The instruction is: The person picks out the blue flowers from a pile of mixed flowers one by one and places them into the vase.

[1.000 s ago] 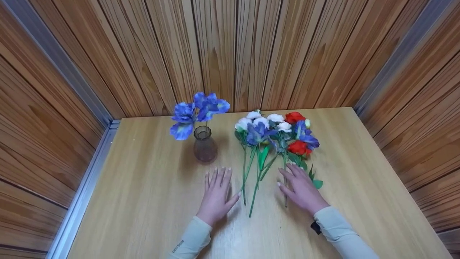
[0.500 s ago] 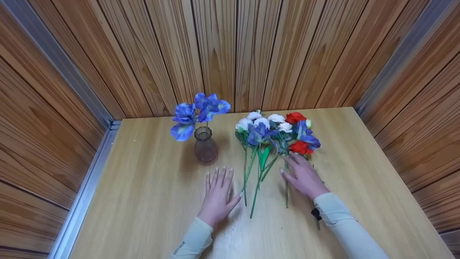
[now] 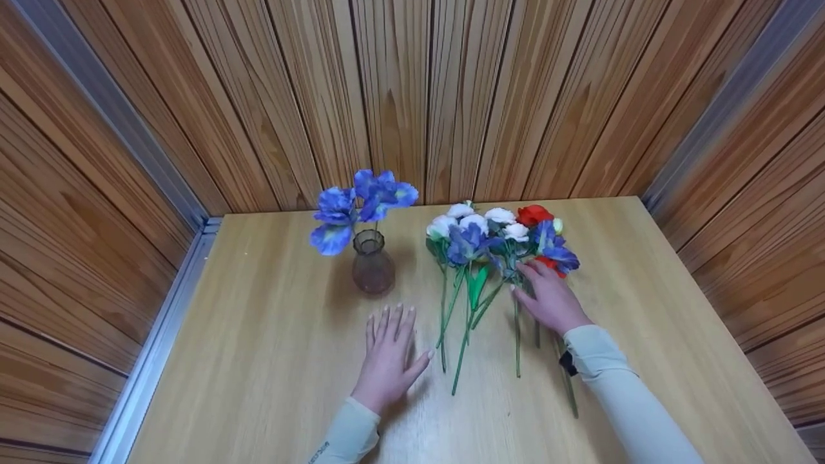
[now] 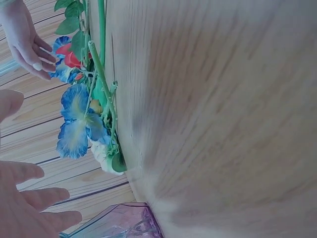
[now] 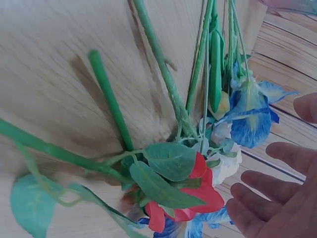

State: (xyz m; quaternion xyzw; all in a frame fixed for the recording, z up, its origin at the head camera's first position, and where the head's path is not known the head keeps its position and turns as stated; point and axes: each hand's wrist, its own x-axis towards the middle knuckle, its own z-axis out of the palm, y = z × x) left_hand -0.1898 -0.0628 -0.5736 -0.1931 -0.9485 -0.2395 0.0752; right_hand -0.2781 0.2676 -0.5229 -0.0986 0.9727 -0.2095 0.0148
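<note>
My right hand [image 3: 551, 298] is over the lying artificial flowers, fingers loosely spread beside the lower red flower [image 5: 205, 193], which it partly covers in the head view. Nothing is in its grasp. Near it are a blue iris [image 3: 553, 245], white flowers [image 3: 503, 216] and another red flower [image 3: 533, 214]. My left hand [image 3: 388, 364] hovers low above the table, fingers spread, left of the green stems [image 3: 461, 361] and holding nothing. Beyond its fingertips stands a dark purplish glass vase [image 3: 372, 270] with blue irises [image 3: 380, 193] in it.
The wooden table [image 3: 258, 361] meets a plank-patterned wall [image 3: 399, 96] right behind the flowers and vase. Similar walls rise on both sides, with a metal rail [image 3: 155, 341] along the left edge. Several stems point toward the front of the table.
My right hand has moved forward from the stems to the flower heads, now covering more of the lower red flower and uncovering a stem beneath the forearm. My left hand stays in place.
</note>
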